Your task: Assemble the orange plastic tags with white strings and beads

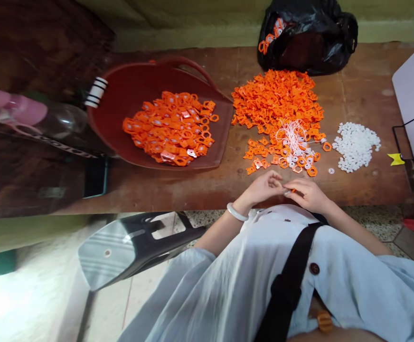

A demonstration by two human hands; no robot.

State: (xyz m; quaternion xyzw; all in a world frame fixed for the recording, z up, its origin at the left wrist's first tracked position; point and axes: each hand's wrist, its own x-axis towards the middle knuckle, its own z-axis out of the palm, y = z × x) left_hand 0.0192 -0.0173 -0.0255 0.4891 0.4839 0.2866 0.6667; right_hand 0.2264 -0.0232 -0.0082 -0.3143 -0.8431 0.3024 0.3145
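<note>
My two hands meet at the front edge of the wooden table, close to my body. Fingers of my right hand (308, 194) pinch a small orange plastic piece (293, 191) with a bit of white by it. My left hand (268, 186), a pale bangle on its wrist, has curled fingers whose tips come up to that piece; what they grip is too small to make out. Just beyond lie loose orange hexagonal-ended clips (278, 99) in a heap, a bundle of white and pink strings (293, 135), and a pile of small white round parts (356, 147).
To the left, a red-brown plastic scoop basket (110, 95) holds many orange pieces with white parts. A black plastic bag (310, 38) stands behind the heap. A phone (96, 176), a pink-capped bottle (64, 118) and a grey plastic stool (121, 247) are left.
</note>
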